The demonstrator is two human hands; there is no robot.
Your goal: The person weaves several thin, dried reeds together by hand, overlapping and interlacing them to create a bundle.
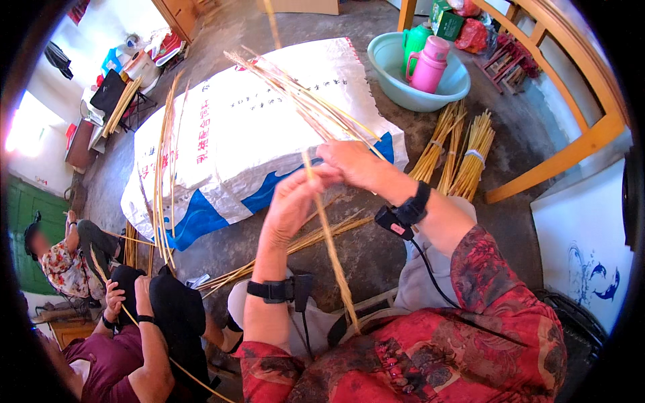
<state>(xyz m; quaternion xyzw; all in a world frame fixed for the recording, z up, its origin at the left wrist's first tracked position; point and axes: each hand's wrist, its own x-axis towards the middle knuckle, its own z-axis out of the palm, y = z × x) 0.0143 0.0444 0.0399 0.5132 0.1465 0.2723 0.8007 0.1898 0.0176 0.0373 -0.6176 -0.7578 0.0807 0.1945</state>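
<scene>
My left hand (293, 198) is closed in a pinch around a long, straw-coloured plant stalk (329, 235). The stalk slants down toward my lap, its lower end thicker and frayed. Against the left fingertips my right hand (353, 162) is also closed, its fingers pressed together; what it holds, if anything, is hidden. Just beyond the right hand, a loose bunch of stalks (302, 94) lies on a white woven sack (228, 127) spread over the floor. More stalks (302, 243) rest on the floor below my hands.
Tied stalk bundles (470, 158) lie to the right, near a pale-blue basin (383, 80) with a pink flask (428, 67) and a green one. A wooden frame (564, 168) stands far right. At left, a person in maroon (121, 356) and another in a floral shirt (67, 269) handle stalks.
</scene>
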